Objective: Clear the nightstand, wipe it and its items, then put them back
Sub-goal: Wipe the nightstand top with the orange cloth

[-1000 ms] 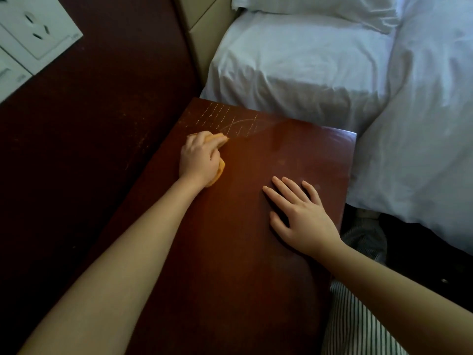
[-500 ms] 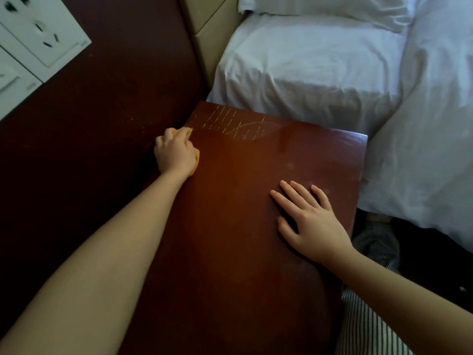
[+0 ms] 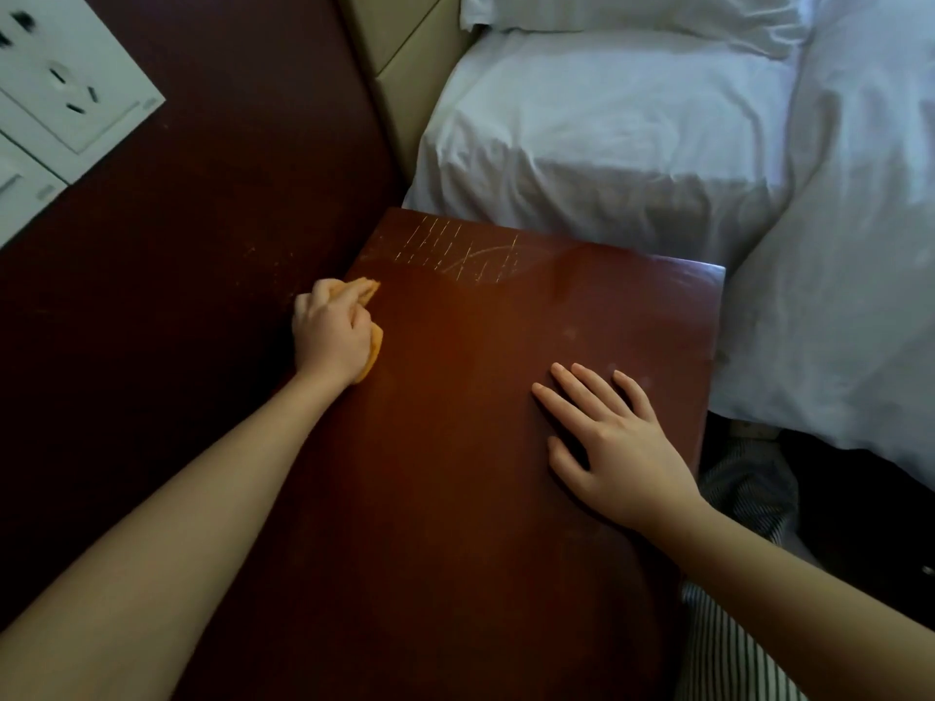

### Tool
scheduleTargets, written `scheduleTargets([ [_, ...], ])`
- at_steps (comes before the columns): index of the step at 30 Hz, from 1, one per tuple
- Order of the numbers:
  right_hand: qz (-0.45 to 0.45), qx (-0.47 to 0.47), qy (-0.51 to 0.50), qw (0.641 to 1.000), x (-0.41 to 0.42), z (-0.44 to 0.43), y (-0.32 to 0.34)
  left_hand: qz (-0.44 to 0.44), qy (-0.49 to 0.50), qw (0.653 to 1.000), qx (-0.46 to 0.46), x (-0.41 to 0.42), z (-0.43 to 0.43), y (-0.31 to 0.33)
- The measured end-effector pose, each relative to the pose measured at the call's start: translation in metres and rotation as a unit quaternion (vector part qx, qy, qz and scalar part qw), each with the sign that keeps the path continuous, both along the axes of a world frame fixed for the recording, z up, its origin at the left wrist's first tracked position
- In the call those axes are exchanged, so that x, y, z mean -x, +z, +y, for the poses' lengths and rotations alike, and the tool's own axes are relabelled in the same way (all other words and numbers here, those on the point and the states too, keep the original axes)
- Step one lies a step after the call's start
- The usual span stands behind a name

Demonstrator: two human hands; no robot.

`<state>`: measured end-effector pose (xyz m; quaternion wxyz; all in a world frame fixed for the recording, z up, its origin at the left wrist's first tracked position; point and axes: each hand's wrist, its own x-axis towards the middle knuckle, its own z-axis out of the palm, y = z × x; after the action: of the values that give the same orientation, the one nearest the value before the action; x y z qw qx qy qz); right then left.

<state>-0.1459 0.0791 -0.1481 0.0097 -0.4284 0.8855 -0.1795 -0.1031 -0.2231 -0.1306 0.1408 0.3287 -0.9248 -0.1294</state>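
Observation:
The nightstand (image 3: 455, 498) has a dark red-brown wooden top with pale scratch marks near its far left corner, and nothing stands on it. My left hand (image 3: 331, 331) grips a bunched orange cloth (image 3: 374, 341) against the top at its left edge, right beside the dark wall panel. My right hand (image 3: 612, 442) lies flat on the top near its right side, fingers spread and straight, holding nothing. Most of the cloth is hidden under my left hand.
A dark wooden wall panel (image 3: 177, 296) runs along the nightstand's left, with white sockets (image 3: 60, 88) at the upper left. A bed with white sheets (image 3: 632, 134) and a duvet (image 3: 850, 296) lies beyond and to the right. Striped fabric (image 3: 728, 650) shows at the lower right.
My left hand slid the cloth left from the middle of the top to its left edge by the wall panel and stays there. My right hand has kept its place.

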Motion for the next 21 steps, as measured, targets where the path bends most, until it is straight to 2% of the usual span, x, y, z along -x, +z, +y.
scheduleTargets([
  [3, 0.001, 0.003, 0.000, 1.000, 0.000, 0.000, 0.000, -0.028, 0.080, 0.996, 0.003, 0.024, -0.006, 0.002],
  [6, 0.000, 0.005, -0.002, 1.000, 0.000, 0.001, -0.001, -0.034, 0.082, 0.996, -0.005, 0.043, -0.009, 0.003],
  [9, 0.002, 0.005, 0.001, 1.000, 0.001, 0.000, -0.001, -0.024, 0.050, 0.998, -0.019, 0.048, -0.010, 0.004],
  [14, -0.004, 0.005, 0.000, 1.000, 0.000, 0.000, 0.000, 0.026, -0.098, 0.994, -0.048, 0.020, -0.009, 0.002],
  [16, -0.007, 0.003, 0.000, 1.000, 0.000, 0.001, 0.000, 0.036, -0.117, 0.991, -0.057, 0.011, -0.011, 0.002],
  [18, -0.009, 0.003, 0.000, 1.000, 0.001, 0.001, 0.000, 0.030, -0.091, 0.994, -0.049, 0.013, -0.014, 0.002],
  [21, -0.010, 0.004, -0.002, 1.000, 0.000, 0.000, 0.000, 0.007, -0.002, 1.000, -0.022, 0.032, -0.016, 0.002],
])
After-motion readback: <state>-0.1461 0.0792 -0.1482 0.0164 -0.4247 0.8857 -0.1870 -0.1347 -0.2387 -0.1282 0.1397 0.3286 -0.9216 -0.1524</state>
